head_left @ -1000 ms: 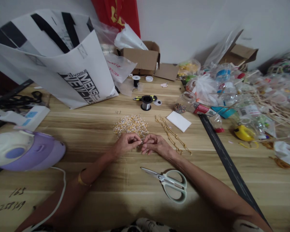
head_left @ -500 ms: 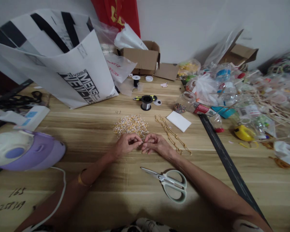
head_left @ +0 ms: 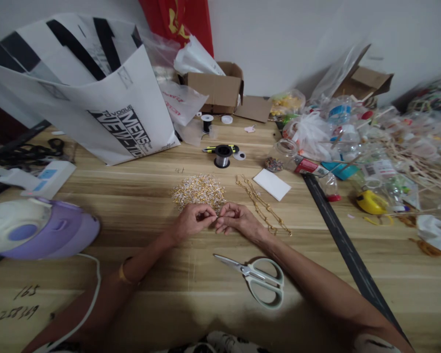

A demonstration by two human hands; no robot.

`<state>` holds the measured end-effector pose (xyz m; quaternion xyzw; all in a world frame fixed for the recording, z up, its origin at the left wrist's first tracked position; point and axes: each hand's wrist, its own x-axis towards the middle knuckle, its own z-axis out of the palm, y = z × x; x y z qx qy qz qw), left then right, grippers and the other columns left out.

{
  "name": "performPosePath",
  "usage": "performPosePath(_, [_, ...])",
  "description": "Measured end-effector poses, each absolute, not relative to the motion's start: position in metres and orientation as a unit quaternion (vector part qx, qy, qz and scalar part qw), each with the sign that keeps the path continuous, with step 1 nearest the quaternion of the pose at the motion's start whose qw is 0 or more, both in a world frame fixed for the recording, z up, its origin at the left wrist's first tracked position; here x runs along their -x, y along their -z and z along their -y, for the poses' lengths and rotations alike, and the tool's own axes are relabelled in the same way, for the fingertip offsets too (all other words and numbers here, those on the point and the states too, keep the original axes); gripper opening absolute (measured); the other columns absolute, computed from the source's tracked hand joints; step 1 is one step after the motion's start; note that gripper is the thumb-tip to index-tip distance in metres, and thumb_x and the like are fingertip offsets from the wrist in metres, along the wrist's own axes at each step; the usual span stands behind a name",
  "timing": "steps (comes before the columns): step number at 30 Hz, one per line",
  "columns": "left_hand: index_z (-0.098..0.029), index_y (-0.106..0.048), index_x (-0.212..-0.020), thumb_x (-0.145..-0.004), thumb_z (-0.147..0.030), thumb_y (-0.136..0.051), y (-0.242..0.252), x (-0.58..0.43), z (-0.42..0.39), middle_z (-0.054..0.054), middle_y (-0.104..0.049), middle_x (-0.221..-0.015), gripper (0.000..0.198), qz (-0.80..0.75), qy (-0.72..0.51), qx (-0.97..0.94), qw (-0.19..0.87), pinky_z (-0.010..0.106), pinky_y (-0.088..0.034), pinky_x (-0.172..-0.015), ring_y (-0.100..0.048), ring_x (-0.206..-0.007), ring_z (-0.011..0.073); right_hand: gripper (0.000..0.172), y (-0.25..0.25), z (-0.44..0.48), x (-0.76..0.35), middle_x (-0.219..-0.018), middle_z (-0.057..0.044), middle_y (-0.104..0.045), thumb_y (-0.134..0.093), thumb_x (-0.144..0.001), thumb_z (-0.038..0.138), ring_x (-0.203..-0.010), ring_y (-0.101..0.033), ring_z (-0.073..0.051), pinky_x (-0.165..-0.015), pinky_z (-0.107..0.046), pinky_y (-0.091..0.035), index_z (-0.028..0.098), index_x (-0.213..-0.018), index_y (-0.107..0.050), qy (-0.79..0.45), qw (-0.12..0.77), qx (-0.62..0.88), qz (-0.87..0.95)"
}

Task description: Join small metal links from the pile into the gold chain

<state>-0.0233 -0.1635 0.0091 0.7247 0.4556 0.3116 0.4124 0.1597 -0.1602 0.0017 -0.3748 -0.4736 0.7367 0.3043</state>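
Note:
My left hand [head_left: 194,219] and my right hand [head_left: 237,219] meet at the fingertips, just in front of a pile of small gold and silver pieces [head_left: 198,190]. Both are closed in a pinch; whatever lies between the fingertips is too small to name. Right of my right hand, a gold beaded chain [head_left: 259,202] lies in a long loop on the wooden table [head_left: 150,284]. Scissors with pale green handles [head_left: 266,282] rest nearer to me, below my right hand, blades pointing left and slightly parted.
A wire spool [head_left: 223,157] and a white card [head_left: 272,184] lie beyond my hands. At left stand a large white bag [head_left: 132,113] and a purple-and-white appliance [head_left: 66,228] with a cord. Plastic bottles [head_left: 347,139] and bags crowd the right side.

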Motion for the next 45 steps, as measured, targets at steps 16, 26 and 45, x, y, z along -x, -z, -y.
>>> performPosePath(16, [-0.012,-0.065,-0.069,-0.075,-0.02,-0.058,-0.0109,0.0233,0.1648,0.0,-0.062,-0.059,0.012,-0.459,-0.327,-0.754,0.339,0.016,-0.037,-0.048,-0.05,-0.051,0.0072,0.033,0.0014,0.1593,-0.1608,-0.069,-0.002,-0.07,-0.075,-0.064,0.035,-0.06,-0.067,-0.013,-0.052,-0.02,-0.051,0.015,-0.078,-0.052,-0.731,0.308,0.372,0.482])
performPosePath(26, [-0.013,-0.065,-0.07,-0.075,-0.017,-0.057,-0.0107,0.0234,0.1656,0.0,-0.064,-0.06,0.01,-0.455,-0.328,-0.764,0.32,0.016,-0.038,-0.05,-0.052,-0.052,0.0077,0.031,0.0004,0.1598,-0.1609,-0.068,-0.002,-0.069,-0.075,-0.065,0.033,-0.061,-0.067,-0.013,-0.052,-0.02,-0.051,0.015,-0.078,-0.053,-0.733,0.309,0.366,0.484])
performPosePath(45, [-0.013,-0.066,-0.07,-0.075,-0.018,-0.057,-0.0067,0.0211,0.1676,0.001,-0.063,-0.06,0.011,-0.449,-0.317,-0.77,0.325,0.018,-0.038,-0.051,-0.052,-0.053,0.0087,0.033,0.0037,0.1589,-0.1612,-0.068,-0.002,-0.069,-0.076,-0.065,0.035,-0.061,-0.068,-0.014,-0.052,-0.021,-0.051,0.015,-0.079,-0.054,-0.737,0.302,0.362,0.484])
